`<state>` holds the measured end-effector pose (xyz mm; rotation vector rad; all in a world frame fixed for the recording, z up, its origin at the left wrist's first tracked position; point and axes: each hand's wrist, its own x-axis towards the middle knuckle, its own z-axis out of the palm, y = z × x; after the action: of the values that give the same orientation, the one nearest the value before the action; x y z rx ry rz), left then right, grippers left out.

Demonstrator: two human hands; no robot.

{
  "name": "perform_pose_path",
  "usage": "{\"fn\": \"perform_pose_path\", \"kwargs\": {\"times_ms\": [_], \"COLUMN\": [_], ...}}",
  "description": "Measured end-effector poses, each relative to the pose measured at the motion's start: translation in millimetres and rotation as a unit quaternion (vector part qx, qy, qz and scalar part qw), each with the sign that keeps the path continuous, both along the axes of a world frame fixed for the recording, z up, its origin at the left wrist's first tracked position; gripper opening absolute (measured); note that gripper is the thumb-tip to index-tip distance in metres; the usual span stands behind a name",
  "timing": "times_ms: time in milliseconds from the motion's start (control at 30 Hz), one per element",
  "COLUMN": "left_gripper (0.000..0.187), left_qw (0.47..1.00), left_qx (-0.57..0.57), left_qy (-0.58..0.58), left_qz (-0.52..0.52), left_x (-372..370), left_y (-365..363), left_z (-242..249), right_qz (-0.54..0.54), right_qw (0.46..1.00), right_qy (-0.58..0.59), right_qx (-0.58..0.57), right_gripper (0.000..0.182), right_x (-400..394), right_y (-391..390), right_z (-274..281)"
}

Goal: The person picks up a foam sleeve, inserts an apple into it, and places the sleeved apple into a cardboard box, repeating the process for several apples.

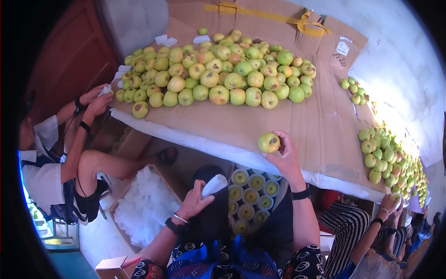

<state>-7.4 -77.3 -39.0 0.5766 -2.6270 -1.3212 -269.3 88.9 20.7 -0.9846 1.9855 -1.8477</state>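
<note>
My right hand (287, 160) grips a yellow-green apple (268, 142) with a brown mark at its side, held up over the front edge of the table. Lower and to the left, my left hand (193, 204) is closed on a white foam net sleeve (214, 186), flattened and sticking out past the fingers. Between my arms, below the table, a box of apples (251, 196) shows several rows, each fruit in a white net. A large pile of apples (209, 74) covers the back of the cardboard-topped table (325, 125); some have brown spots.
An open box of white foam nets (144, 204) stands at my left. A co-worker (51, 162) sits at the far left, handling a white sleeve. Another person in striped trousers (348, 228) sits at the right, near a second apple pile (390, 158). Cardboard (265, 23) lines the wall.
</note>
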Motion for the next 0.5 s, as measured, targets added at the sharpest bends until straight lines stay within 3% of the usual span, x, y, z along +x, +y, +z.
{"fn": "perform_pose_path", "kwargs": {"times_ms": [67, 200, 367, 500], "left_gripper": [0.036, 0.032, 0.019, 0.015], "left_qw": [0.977, 0.964, 0.940, 0.932], "left_qx": [0.212, 0.264, 0.299, 0.345], "left_qy": [0.025, 0.025, 0.161, 0.109], "left_qz": [0.026, 0.006, 0.022, 0.003], "left_x": [4, 7, -1, 7], "left_y": [3, 28, 57, 58], "left_z": [8, 36, 41, 36], "right_qz": [0.005, 0.024, 0.034, 0.031], "right_qw": [1.000, 0.996, 0.989, 0.975], "right_qy": [0.016, -0.043, -0.067, -0.139], "right_qx": [-0.005, -0.073, -0.129, -0.172], "right_gripper": [0.058, 0.060, 0.064, 0.062], "right_x": [16, 44, 65, 86], "right_y": [15, 36, 61, 73], "right_z": [11, 25, 34, 24]}}
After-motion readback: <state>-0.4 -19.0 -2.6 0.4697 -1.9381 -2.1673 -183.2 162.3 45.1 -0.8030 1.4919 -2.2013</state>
